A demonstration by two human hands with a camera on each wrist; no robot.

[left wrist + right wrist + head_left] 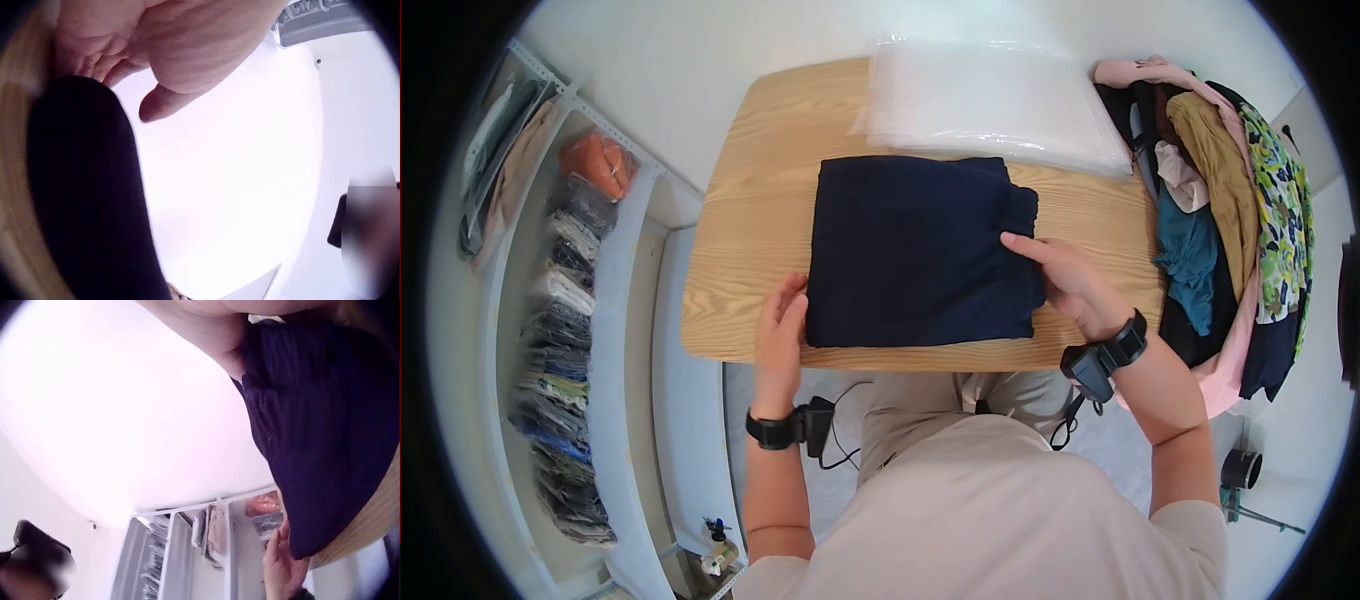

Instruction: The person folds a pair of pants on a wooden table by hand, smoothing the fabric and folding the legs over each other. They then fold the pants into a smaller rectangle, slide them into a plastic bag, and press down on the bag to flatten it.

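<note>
- Left hand (780, 325), fingers straight, against the edge of the navy garment (915, 250).
- Right hand (1072, 285) flat on the opposite edge.
- Shelf (628, 275) left of the left hand holds bagged clothes (565, 330).

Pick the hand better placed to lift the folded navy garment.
Right, probably: right hand overlaps the folded navy fabric garment's right edge, fingers on top; left hand only flanks its left side.

The garment (920, 250) is plain navy, the table (745, 240) pale wood-grain, one cloth (1280, 215) green leaf-print.
</note>
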